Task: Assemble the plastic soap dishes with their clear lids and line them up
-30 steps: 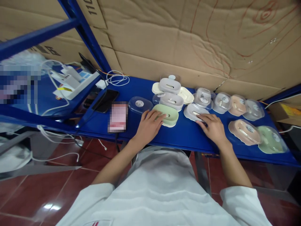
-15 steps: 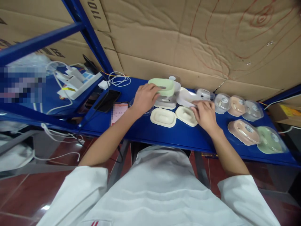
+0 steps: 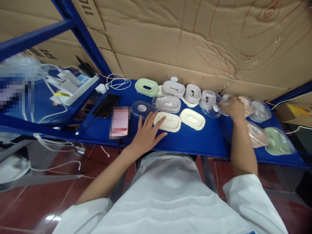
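My left hand [image 3: 146, 135] is open, its fingers spread over the left end of a cream oval tray [image 3: 170, 122]. A second cream tray [image 3: 192, 119] lies just right of it. My right hand [image 3: 234, 110] reaches to the back row, its fingers closed over a clear-lidded soap box [image 3: 226, 100] that it partly hides. Between the hands are a green slotted shell [image 3: 147, 87], a lilac slotted shell [image 3: 174, 89], a smaller lilac shell [image 3: 192, 93] and another lilac shell [image 3: 168, 104] with a clear cover against it. A loose clear lid [image 3: 141, 109] lies beyond my left fingers.
Lidded peach [image 3: 257, 135] and green [image 3: 278, 141] boxes stand at the right. A lit phone [image 3: 120, 123], a dark phone [image 3: 106, 105], a coiled white cable [image 3: 120, 82] and a power strip [image 3: 75, 89] are leftward. Cardboard [image 3: 158, 42] backs the blue table [image 3: 195, 141].
My left hand has let go of the green shell, now at the back left, and come nearer. A lilac shell has left my right hand, which has moved right to the lidded boxes.
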`<action>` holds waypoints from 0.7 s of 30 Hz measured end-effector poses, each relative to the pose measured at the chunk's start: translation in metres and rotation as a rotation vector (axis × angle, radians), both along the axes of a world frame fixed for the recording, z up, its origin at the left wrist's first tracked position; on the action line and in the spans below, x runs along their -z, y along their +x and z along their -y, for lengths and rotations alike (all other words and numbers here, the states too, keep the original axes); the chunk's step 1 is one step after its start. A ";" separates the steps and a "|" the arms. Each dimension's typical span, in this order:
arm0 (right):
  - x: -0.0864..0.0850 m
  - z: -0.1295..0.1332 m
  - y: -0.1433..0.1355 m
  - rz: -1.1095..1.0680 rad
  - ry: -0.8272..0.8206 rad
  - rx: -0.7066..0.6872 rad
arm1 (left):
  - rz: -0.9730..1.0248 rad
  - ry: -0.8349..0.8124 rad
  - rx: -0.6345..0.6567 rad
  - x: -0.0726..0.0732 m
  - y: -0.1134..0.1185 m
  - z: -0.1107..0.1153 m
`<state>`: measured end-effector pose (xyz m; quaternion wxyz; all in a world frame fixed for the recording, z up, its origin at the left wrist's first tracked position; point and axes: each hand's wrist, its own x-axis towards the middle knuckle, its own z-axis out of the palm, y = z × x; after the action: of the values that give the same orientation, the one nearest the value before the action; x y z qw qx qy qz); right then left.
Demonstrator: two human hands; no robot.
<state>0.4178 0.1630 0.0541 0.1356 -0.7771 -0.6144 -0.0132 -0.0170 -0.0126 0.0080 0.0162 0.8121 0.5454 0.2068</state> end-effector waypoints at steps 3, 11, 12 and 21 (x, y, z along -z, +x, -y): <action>-0.007 0.006 -0.007 -0.024 0.094 0.013 | 0.015 0.022 0.004 0.012 0.019 0.005; -0.021 0.018 -0.066 0.163 0.258 -0.513 | 0.018 0.028 0.018 0.016 0.031 -0.002; -0.019 0.016 -0.068 0.173 0.251 -0.481 | 0.025 0.033 0.010 0.016 0.032 -0.003; 0.003 -0.003 -0.017 0.009 -0.265 0.020 | 0.033 0.051 -0.095 0.021 0.035 -0.005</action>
<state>0.4007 0.1655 0.0507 0.0289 -0.7941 -0.6037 0.0632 0.0179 -0.0072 -0.0129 -0.0052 0.7820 0.5774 0.2345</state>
